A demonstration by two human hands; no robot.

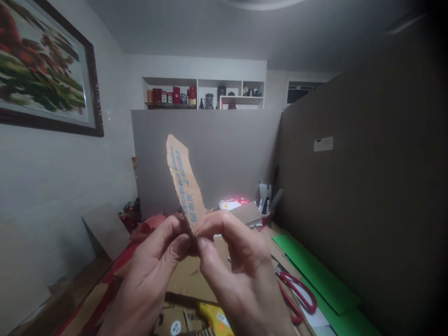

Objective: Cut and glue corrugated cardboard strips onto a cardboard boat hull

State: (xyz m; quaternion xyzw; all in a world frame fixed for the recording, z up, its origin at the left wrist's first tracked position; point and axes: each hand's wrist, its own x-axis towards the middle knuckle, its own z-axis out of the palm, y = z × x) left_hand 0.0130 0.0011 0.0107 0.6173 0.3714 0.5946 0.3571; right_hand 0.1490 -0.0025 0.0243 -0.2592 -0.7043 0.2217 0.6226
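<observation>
A strip of brown cardboard with blue printed characters stands up between my two hands, its ragged top tilted to the left. My left hand pinches its lower end from the left. From the right, the thumb and forefinger of my right hand press on the same end, and the fingertips of both hands nearly meet there. The very bottom of the strip is hidden by the fingers. Below the hands lies a yellow glue gun, partly covered by my right hand. Scissors with red handles lie to the right.
Green sheets lie along the right side. Farther back are a corrugated piece and a cup of pens and tools. Red paper lies at the left. Grey panels stand behind and to the right.
</observation>
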